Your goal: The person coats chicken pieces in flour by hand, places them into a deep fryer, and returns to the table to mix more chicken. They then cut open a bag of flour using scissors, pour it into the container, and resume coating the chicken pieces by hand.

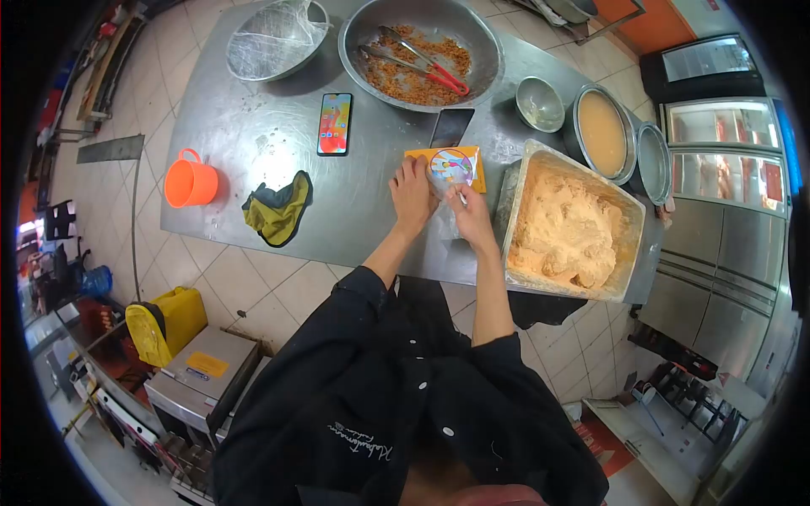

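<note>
A yellow, flat packet or booklet [479,160] with a round, colourful picture lies on the steel table. My left hand [413,200] rests on its left side, fingers stretched out over the edge. At its lower edge, my right hand [474,221] is closed in a pinch around something small with a pale, shiny end; its kind is too small to make out. Just behind the packet is a dark phone [452,126]. A second phone [334,125] with a lit screen lies farther left.
To the right stands a tub [511,221] of floury, breaded pieces, with bowls [606,133] of liquid beyond. A large steel bowl [354,72] holds crumbs and red-handled tongs [443,80]. Left are an orange mug [191,183], a yellow-black cloth [278,211] and a plastic-covered bowl [274,42].
</note>
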